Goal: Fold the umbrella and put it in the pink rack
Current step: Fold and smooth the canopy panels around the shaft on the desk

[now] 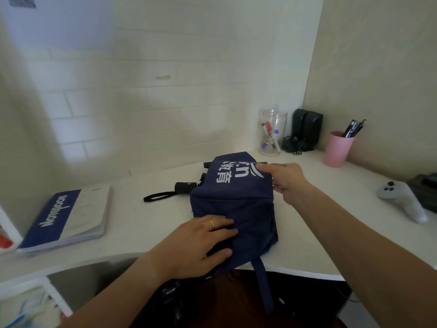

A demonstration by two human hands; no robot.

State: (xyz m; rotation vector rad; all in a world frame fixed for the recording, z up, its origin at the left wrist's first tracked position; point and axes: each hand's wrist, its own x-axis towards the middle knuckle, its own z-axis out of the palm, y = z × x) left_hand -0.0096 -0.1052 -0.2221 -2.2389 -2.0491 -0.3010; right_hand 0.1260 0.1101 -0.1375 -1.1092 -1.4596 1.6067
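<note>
A navy blue umbrella [236, 200] with white printed characters lies collapsed on the white desk [142, 223], its cloth loosely bunched. Its black handle [185, 187] and wrist strap [156, 197] stick out to the left. A blue tie strap [263, 280] hangs over the desk's front edge. My left hand [201, 242] presses on the near part of the cloth, which gathers between thumb and fingers. My right hand [288, 181] grips the far right edge of the cloth. No pink rack is in view.
A blue notebook [63, 218] lies at the left. At the back right stand a clear jar of markers [272, 132], black speakers [306, 129] and a pink cup of pens [338, 149]. A white game controller [404, 200] rests at the right. The walls meet in a corner behind.
</note>
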